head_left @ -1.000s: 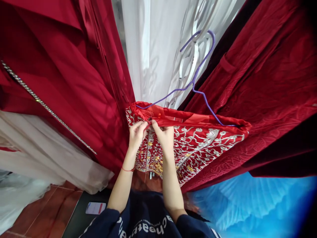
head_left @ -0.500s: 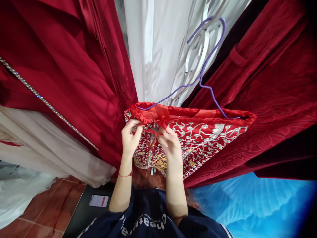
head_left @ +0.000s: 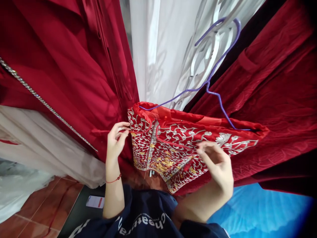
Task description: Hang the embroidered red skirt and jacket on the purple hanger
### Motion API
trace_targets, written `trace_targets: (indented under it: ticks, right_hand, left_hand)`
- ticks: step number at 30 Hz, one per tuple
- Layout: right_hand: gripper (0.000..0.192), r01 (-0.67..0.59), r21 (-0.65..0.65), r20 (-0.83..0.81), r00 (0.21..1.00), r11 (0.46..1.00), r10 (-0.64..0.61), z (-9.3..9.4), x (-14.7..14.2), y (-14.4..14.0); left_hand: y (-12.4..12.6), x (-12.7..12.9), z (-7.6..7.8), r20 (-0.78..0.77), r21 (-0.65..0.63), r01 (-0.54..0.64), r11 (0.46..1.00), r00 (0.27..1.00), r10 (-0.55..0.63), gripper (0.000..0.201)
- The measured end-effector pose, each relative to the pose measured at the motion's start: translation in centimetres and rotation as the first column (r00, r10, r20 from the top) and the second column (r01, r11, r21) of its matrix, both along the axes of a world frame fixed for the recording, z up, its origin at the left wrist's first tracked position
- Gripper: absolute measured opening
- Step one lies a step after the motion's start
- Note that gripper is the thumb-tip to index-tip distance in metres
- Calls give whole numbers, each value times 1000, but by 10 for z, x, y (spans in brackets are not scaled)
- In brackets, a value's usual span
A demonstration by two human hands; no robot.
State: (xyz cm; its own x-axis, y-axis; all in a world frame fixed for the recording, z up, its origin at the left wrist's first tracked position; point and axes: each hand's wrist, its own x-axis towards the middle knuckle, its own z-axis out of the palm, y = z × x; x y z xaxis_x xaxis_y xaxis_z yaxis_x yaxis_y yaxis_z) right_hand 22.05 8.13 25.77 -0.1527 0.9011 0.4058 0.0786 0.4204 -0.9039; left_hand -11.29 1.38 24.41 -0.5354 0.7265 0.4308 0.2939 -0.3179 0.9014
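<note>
1. The embroidered red garment (head_left: 170, 158) (skirt or bodice, can't tell which) hangs in front of us on the purple hanger (head_left: 192, 89), its satin-lined top gaping upward.
2. Our L hand (head_left: 117, 140) pinches one side of the red tie cord (head_left: 173, 143) betw. thumb & fingers, just beside the garment's L edge; a loose end trails out past it.
3. Our R hand (head_left: 216, 163) pinches the other side, in front of the embroidery, remaining fingers curled.
4. Main risk: uneven pull, e.g. R harder than L, could drag the cord off-centre & leave one end short.
5. A sharp tug might tilt the hanger or, w/ the cord rubbing, snag the silver embroidery (head_left: 224, 138).
6. A light pinch could let an end slip, esp. if the cord's slick.
</note>
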Motion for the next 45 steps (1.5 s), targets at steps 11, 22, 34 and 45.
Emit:
trace_targets:
  ticks: [11, 22, 34, 45]
  right_hand:
    - [17, 64, 77, -8, 998, 995, -64, -3, -135, 11]
    - [27, 174, -49, -181, 967, 984, -180, -2, -176, 13]
    - [24, 339, 68, -57, 940, 938, -336, -1, -183, -5]
    - [25, 413, -78, -162, 893, 907, -420, -4, -200, -9]
  left_hand:
    - [25, 40, 32, -433, 247, -71, 966, 884, 176, 40]
    - [42, 41, 46, -587, 304, -86, 949, 768, 257, 9]
    - [38, 48, 51, -504, 261, 77, 962, 861, 68, 5]
    - [43, 27, 43, -496, 235, 258, 937, 861, -112, 9]
